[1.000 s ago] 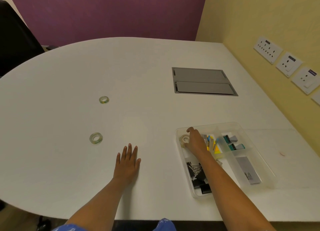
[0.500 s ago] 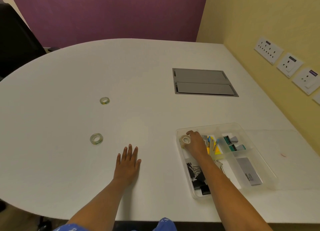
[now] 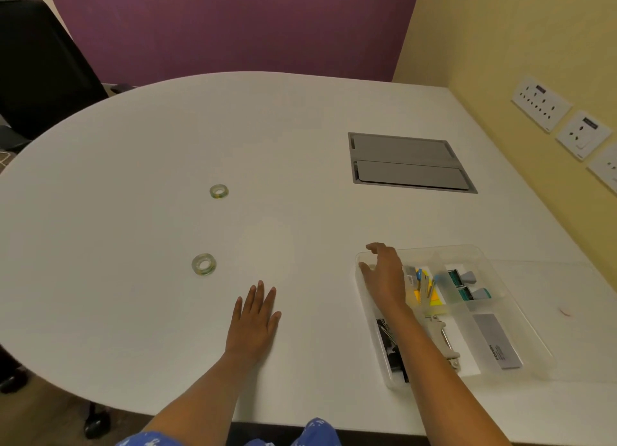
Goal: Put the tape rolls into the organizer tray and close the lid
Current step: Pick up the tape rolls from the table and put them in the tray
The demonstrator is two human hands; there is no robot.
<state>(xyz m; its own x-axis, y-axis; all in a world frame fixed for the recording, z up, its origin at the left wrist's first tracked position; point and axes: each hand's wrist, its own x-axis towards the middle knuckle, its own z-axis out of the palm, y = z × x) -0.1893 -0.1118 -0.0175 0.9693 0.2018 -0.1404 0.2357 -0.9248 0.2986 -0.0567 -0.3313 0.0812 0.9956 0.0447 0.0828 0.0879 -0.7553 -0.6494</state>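
Observation:
Two clear tape rolls lie flat on the white table: the far tape roll and the near tape roll, both left of centre. A clear organizer tray sits at the front right and holds binder clips, sticky notes and a stapler. My right hand hovers over the tray's far-left compartment with its fingers spread and nothing visible in them. The roll it carried there is hidden beneath it. My left hand rests flat on the table, just right of the near roll. The clear lid lies flat to the right of the tray.
A grey cable hatch is set into the table behind the tray. Wall sockets line the yellow wall on the right. A black chair stands at the far left. The table's front edge runs just below my arms.
My right hand has opened and lifted a little from the tray's far-left compartment, and the roll it held no longer shows. My left hand has stayed put.

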